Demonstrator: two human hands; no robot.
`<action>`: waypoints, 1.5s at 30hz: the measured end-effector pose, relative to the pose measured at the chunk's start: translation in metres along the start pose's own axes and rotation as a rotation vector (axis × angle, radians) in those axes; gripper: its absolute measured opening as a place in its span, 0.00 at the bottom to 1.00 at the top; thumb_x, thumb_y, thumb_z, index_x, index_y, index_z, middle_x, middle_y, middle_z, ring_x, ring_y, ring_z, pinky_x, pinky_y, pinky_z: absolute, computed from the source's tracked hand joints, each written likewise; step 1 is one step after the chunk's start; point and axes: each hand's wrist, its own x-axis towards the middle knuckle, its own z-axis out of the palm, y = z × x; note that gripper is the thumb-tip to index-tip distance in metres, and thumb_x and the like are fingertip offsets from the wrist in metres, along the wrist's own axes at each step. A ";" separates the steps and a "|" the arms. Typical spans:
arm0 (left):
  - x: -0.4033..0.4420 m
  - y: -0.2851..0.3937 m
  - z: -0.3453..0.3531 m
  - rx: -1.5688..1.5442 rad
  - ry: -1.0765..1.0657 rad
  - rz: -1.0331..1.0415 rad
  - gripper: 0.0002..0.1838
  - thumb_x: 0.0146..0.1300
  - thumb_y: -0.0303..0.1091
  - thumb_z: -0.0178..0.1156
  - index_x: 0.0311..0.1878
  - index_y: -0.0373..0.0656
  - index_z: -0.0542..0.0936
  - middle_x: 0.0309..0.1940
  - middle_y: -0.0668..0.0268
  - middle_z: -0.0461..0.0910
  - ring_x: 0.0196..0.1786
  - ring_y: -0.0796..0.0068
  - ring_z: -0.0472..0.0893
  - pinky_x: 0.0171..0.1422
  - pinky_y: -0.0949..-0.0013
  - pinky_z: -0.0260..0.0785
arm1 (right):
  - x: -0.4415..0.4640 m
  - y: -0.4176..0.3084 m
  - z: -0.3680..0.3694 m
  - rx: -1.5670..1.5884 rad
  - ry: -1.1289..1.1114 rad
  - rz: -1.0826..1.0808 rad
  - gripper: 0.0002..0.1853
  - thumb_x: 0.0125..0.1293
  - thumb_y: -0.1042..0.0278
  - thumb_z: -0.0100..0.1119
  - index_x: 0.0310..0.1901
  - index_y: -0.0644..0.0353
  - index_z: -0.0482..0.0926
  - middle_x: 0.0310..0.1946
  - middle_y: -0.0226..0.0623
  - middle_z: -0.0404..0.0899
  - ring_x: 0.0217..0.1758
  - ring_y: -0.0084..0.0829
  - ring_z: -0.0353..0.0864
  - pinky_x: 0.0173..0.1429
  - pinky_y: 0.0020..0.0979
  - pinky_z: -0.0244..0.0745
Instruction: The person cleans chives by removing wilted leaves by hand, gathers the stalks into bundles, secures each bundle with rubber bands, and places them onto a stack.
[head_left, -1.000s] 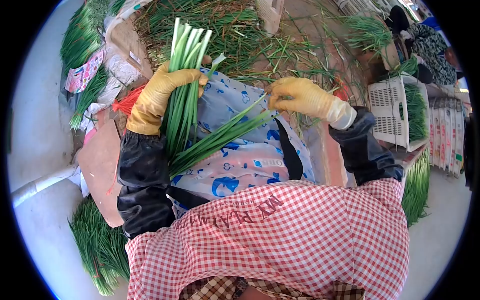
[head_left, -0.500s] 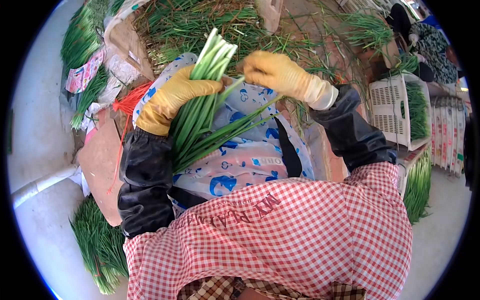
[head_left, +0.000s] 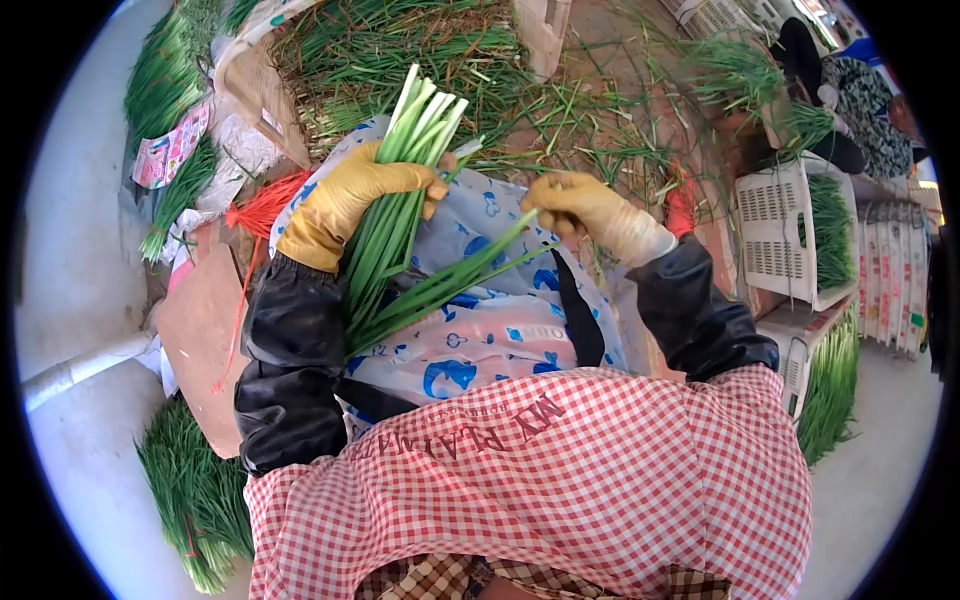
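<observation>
My left hand (head_left: 365, 195), in a yellow rubber glove, is closed round a bunch of garlic chives (head_left: 385, 235). Their white cut ends point up and away from me, and the green leaves hang down over my lap. Some leaves splay out to the right. At the tip of one of these, my right hand (head_left: 580, 208), gloved too, has its fingers curled in a pinch, with the pale leaf end between or against the fingertips. Beneath both hands lies a plastic apron (head_left: 450, 375) with blue prints.
Loose chives (head_left: 400, 60) fill a crate (head_left: 260, 90) ahead of me. Red ties (head_left: 270, 203) hang at the left, near a brown board (head_left: 205, 340). White crates (head_left: 775, 235) of chives stand at the right, where another person (head_left: 865, 110) sits. Chive bundles (head_left: 195, 485) lie at lower left.
My right hand has moved down and slightly right, from beside the white ends to the splayed leaf tips. My left hand keeps its hold on the bunch and has barely moved.
</observation>
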 end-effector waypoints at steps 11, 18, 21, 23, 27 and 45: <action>-0.027 0.026 0.004 0.129 0.143 0.128 0.23 0.55 0.35 0.67 0.53 0.35 0.78 0.36 0.63 0.84 0.38 0.76 0.81 0.42 0.74 0.72 | 0.058 -0.093 0.050 -0.119 0.002 -0.405 0.26 0.63 0.48 0.62 0.53 0.62 0.75 0.39 0.35 0.83 0.39 0.24 0.82 0.35 0.21 0.71; -0.062 0.060 -0.013 0.032 0.245 0.329 0.24 0.55 0.40 0.65 0.51 0.35 0.79 0.38 0.60 0.83 0.38 0.70 0.82 0.45 0.69 0.75 | 0.085 -0.031 0.092 -1.235 -0.009 -0.836 0.31 0.51 0.49 0.68 0.57 0.50 0.75 0.63 0.49 0.68 0.54 0.50 0.77 0.55 0.43 0.76; -0.082 0.085 -0.033 0.039 0.337 0.395 0.28 0.55 0.42 0.66 0.56 0.35 0.75 0.41 0.59 0.82 0.37 0.72 0.82 0.41 0.71 0.76 | 0.065 0.000 0.102 -1.469 0.152 -0.905 0.08 0.56 0.62 0.61 0.33 0.53 0.74 0.34 0.34 0.78 0.34 0.39 0.83 0.32 0.38 0.75; -0.096 0.093 -0.051 -0.008 0.394 0.495 0.28 0.55 0.40 0.67 0.56 0.35 0.74 0.39 0.61 0.80 0.33 0.73 0.80 0.35 0.73 0.75 | 0.045 0.006 0.071 -1.430 -0.020 -0.750 0.04 0.61 0.64 0.55 0.33 0.52 0.73 0.26 0.37 0.78 0.31 0.41 0.82 0.30 0.39 0.73; -0.114 0.103 -0.065 -0.079 0.378 0.588 0.26 0.54 0.39 0.69 0.54 0.37 0.74 0.41 0.59 0.80 0.36 0.70 0.80 0.41 0.70 0.76 | 0.056 0.019 -0.065 -1.761 0.566 0.030 0.09 0.60 0.61 0.58 0.41 0.53 0.79 0.33 0.37 0.83 0.36 0.41 0.84 0.39 0.40 0.76; -0.037 0.085 -0.010 -0.133 0.086 0.445 0.27 0.52 0.39 0.68 0.55 0.38 0.77 0.58 0.55 0.73 0.44 0.68 0.77 0.53 0.65 0.72 | 0.066 -0.065 0.073 -0.789 0.246 -0.836 0.10 0.68 0.58 0.53 0.38 0.55 0.76 0.28 0.46 0.79 0.33 0.49 0.81 0.35 0.44 0.75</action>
